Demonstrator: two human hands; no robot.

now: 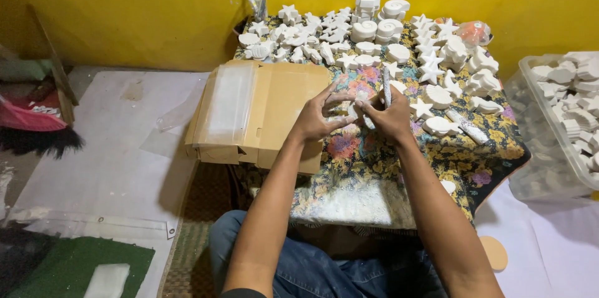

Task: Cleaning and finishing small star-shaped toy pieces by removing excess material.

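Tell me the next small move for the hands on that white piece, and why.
Probably turn the small white piece slightly between the fingertips. Both the left hand and the right hand pinch it above the flowered cloth, and the right hand also carries a thin white tool, so a fresh edge would face that tool.

Lighting: bright, warm, from overhead; yellow wall (125,11) evenly lit. Shadows: soft, dark beneath the counter's (374,167) near edge. Glare: mild on white pieces (430,73). Focus: sharp centrally. Distortion: wide-angle stretching at frame corners.
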